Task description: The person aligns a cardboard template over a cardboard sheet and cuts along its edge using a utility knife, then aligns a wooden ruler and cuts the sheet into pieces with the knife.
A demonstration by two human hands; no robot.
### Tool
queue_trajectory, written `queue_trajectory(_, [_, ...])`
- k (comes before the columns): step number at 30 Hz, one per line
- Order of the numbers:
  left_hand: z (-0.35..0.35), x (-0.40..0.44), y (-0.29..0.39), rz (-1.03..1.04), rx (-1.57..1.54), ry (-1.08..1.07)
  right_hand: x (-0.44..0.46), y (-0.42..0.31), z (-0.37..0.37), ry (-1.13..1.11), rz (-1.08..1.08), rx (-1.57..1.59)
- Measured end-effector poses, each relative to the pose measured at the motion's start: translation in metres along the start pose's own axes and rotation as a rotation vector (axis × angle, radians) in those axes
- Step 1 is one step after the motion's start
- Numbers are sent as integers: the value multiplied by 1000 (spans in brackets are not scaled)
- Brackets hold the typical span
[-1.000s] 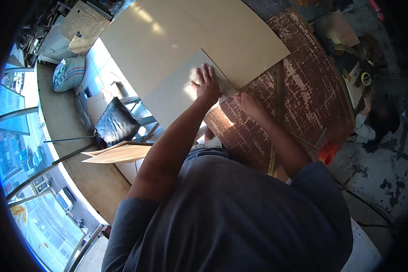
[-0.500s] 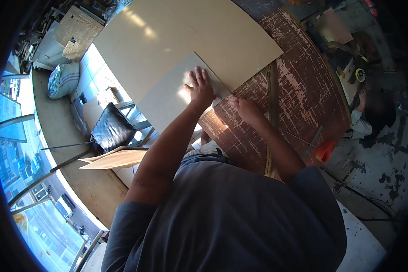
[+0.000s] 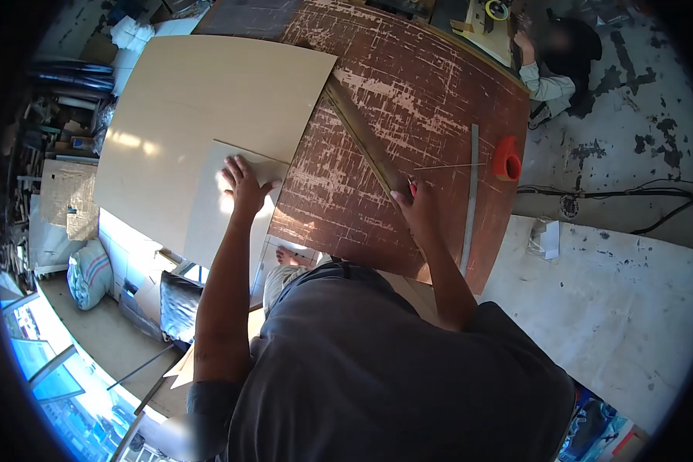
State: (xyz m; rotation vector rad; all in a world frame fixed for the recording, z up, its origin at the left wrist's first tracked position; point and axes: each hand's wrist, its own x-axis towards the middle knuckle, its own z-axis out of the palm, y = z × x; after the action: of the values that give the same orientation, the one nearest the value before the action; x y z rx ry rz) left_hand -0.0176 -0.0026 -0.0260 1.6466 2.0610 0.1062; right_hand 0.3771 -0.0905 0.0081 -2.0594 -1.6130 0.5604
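Observation:
My left hand [image 3: 244,185] lies with spread fingers on a smaller grey-beige sheet [image 3: 208,208], which rests over the lower edge of a large tan sheet [image 3: 215,92]. My right hand [image 3: 418,204] is closed on a small red item [image 3: 413,188], mostly hidden by the fingers. It is at the near end of a long flat wooden strip [image 3: 362,138] that lies slanted on the scratched red-brown table [image 3: 339,200]. Too little of the red item shows to tell what it is.
On the table's right side are an orange-red ring [image 3: 507,159], a grey metal strip [image 3: 471,192] and a thin stick [image 3: 446,166]. A co-worker [image 3: 554,69] sits beyond the far right edge, near a yellow tape roll [image 3: 497,10]. A pale surface [image 3: 608,300] stands at the right.
The view has turned to the right. My right hand has moved away from the sheets' corner to the wooden strip, still closed on the red item. My left hand stays spread on the smaller sheet.

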Motion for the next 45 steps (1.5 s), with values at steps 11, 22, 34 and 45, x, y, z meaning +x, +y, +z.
queue_trajectory(11, [-43,-17,-22,118,-555,109,-20,9,-10,-75,162,34])
queue_trajectory(22, [-33,-124,-203,-819,-478,936,-5,-5,-8,-126,207,-124])
queue_trajectory(34, [55,-156,-232,-600,-1754,155,1,2,-15,-112,94,127])
queue_trajectory(45, [28,-155,-184,-479,-1965,312,30,72,-32,-48,148,177])
